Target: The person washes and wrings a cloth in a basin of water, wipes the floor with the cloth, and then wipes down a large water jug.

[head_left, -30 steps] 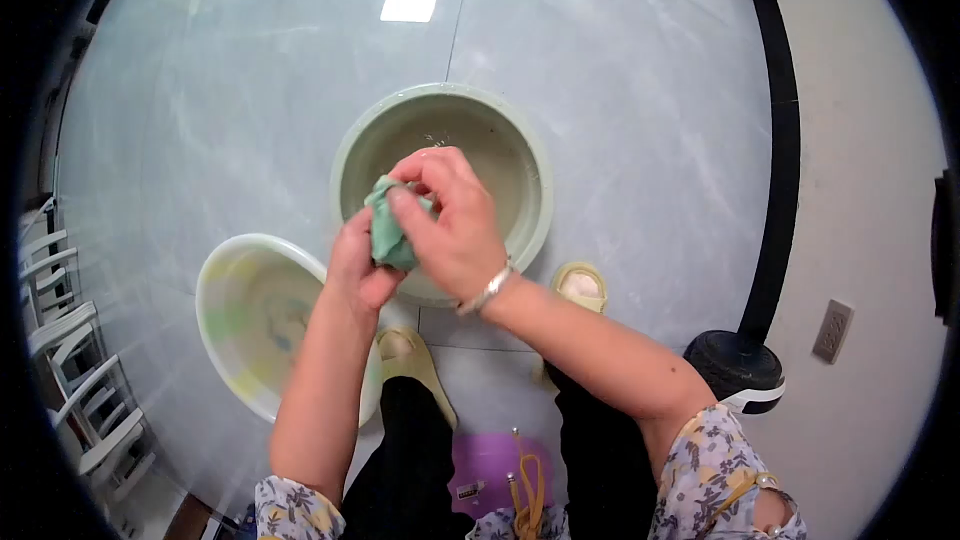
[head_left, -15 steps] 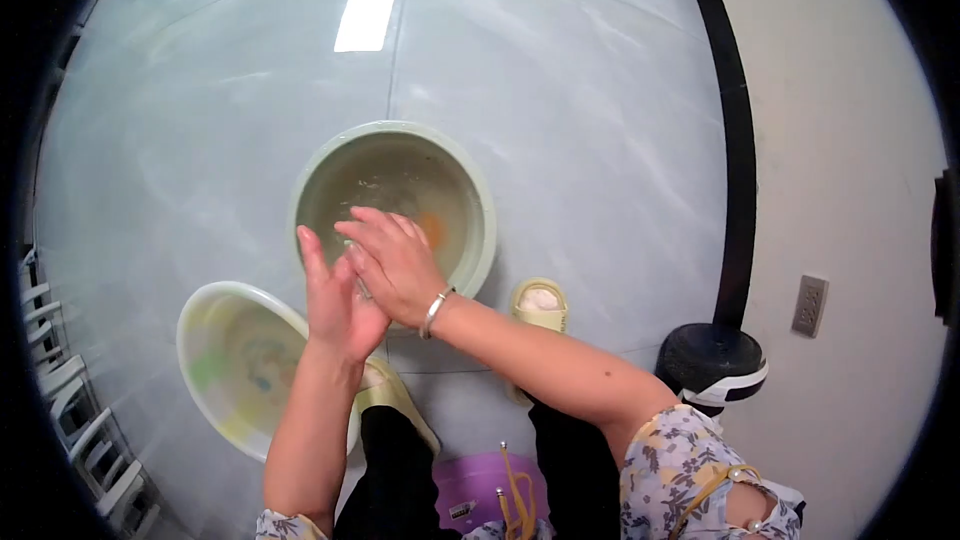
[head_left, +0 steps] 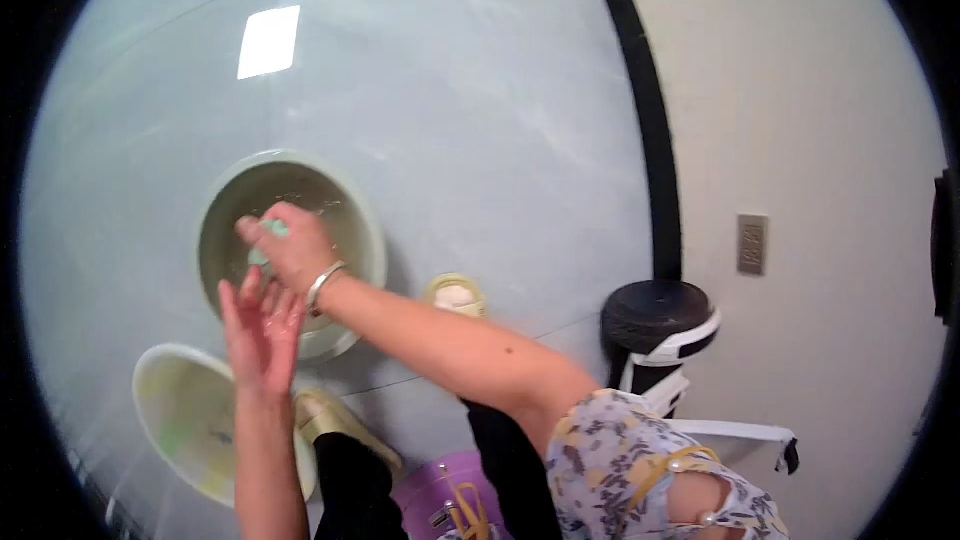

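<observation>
A round pale green basin (head_left: 372, 270) holding murky water stands on the floor in front of me. Over it, my right hand (head_left: 302, 252) is closed around a small mint-green item (head_left: 262, 258) that shows past the thumb and below the fingers; its kind I cannot tell. My left hand (head_left: 264, 335) is open at the near rim, palm up and fingers spread, just under the right hand. It looks wet. A silver bracelet (head_left: 324, 286) circles the right wrist.
A white basin (head_left: 160, 365) with yellow and green patches sits tilted at the lower left. Between my legs is a purple plastic seat-like object (head_left: 425, 490). Yellow slippers (head_left: 340, 423) are on my feet. To the right stand a black-and-white wheeled device (head_left: 658, 320) and a wall with a socket plate (head_left: 752, 244).
The view has shifted right, so everything sits further left. My hands have come apart from overlapping; the right is now gripping the mint-green item, while the left lies lower and open.
</observation>
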The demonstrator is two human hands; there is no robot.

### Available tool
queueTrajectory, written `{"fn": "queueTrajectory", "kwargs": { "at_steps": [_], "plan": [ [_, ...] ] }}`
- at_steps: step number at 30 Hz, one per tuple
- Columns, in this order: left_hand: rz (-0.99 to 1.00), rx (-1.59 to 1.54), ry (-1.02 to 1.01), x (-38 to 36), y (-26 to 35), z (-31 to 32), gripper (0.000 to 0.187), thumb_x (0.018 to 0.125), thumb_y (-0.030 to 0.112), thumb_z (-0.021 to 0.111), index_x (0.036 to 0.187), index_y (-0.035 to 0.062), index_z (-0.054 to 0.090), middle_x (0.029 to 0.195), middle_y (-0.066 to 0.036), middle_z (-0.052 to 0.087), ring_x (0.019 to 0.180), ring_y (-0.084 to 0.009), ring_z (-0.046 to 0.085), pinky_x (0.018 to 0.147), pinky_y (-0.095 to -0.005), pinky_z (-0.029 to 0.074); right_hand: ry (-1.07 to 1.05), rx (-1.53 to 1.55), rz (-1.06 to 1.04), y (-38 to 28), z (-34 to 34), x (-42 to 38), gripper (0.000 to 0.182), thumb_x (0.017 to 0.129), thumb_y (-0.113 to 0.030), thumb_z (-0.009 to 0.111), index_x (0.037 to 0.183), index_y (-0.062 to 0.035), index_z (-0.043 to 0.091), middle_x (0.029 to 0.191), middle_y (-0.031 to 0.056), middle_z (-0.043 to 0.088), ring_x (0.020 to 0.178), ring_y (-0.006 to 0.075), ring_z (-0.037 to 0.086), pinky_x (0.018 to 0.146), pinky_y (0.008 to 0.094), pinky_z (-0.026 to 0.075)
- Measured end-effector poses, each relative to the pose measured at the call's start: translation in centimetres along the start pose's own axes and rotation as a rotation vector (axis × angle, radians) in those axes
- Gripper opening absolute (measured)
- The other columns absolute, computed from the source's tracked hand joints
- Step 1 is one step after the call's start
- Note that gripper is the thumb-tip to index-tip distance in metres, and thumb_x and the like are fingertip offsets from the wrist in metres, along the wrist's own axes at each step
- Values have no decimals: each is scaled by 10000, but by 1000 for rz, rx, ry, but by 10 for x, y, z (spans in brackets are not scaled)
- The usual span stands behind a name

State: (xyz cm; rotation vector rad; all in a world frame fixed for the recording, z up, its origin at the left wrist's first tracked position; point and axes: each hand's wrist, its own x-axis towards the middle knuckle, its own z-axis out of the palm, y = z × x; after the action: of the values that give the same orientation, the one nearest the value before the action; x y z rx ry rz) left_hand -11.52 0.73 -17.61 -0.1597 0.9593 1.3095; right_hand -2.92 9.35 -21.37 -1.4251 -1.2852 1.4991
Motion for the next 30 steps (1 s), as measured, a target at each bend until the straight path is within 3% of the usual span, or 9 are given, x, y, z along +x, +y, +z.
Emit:
{"fn": "queueTrajectory", "kwargs": {
  "at_steps": [2, 6, 8, 11, 14, 20, 25, 26, 30],
  "plan": [
    [-4, -21, 35, 19, 3, -44, 420, 944, 441, 470, 1136, 73, 528, 1196, -133, 528, 1103, -253, 524, 933, -396, 458, -5, 42, -93, 5, 2, -13, 278, 812, -280, 618, 911, -24, 572, 924, 136, 545, 794, 278, 582, 703, 374, 467],
    [88, -117, 0, 2, 5, 3, 568, 967, 503, 334, 1327, 70, 410, 1318, -134, 485, 1194, -278, 479, 997, -405, 404, -71, 27, -275, -12, 17, -51, 231, 785, -195, 609, 944, -44, 538, 956, 120, 519, 880, 313, 559, 772, 380, 455],
    [170, 1, 51, 0, 8, 11, 629, 962, 530, 310, 1365, 51, 367, 1336, -147, 475, 1221, -286, 459, 1032, -404, 369, 95, -337, -543, -19, 26, -64, 188, 802, -175, 576, 903, -30, 514, 960, 126, 509, 891, 326, 537, 788, 403, 451],
    [69, -69, -249, -2, 12, 4, 596, 956, 539, 338, 1331, 81, 409, 1351, -110, 448, 1224, -258, 450, 1036, -379, 362, -37, -279, -520, -21, 22, -54, 165, 830, -182, 539, 850, -20, 516, 917, 148, 538, 842, 332, 564, 747, 439, 462],
    [29, -181, -49, -10, 11, 27, 644, 953, 548, 326, 1303, 15, 418, 1316, -148, 486, 1201, -284, 472, 1036, -413, 366, -243, -372, -379, -29, 16, -36, 179, 843, -204, 505, 809, -32, 545, 836, 163, 568, 782, 344, 588, 691, 462, 471],
    [44, -186, -107, -8, 0, 2, 575, 951, 532, 355, 1250, 56, 474, 1260, -99, 536, 1166, -253, 503, 1035, -410, 373, -301, -613, -532, 4, 27, -29, 238, 820, -245, 469, 738, -43, 565, 768, 145, 593, 702, 359, 587, 631, 459, 479],
    [118, -79, -122, -6, -5, -5, 436, 962, 423, 436, 1237, 94, 514, 1268, -67, 522, 1197, -213, 468, 1053, -397, 321, -440, 297, -70, 10, 0, -26, 287, 951, -230, 398, 901, -28, 595, 858, 79, 628, 766, 163, 627, 711, 302, 484],
    [79, -156, -65, 5, -7, -29, 391, 960, 380, 469, 1207, 85, 539, 1199, -48, 566, 1178, -185, 477, 1029, -373, 340, -496, 548, 163, -2, -8, -28, 306, 967, -249, 363, 1002, -40, 585, 935, 70, 627, 818, 157, 624, 739, 293, 498],
    [204, 42, 53, 2, 8, -18, 298, 931, 245, 558, 1150, 41, 560, 1121, -79, 607, 1099, -193, 543, 996, -357, 405, -543, 773, 369, -18, -41, -27, 516, 986, -455, 294, 1200, -36, 504, 1173, 106, 565, 1072, 252, 589, 713, 342, 539]
  ]
}}
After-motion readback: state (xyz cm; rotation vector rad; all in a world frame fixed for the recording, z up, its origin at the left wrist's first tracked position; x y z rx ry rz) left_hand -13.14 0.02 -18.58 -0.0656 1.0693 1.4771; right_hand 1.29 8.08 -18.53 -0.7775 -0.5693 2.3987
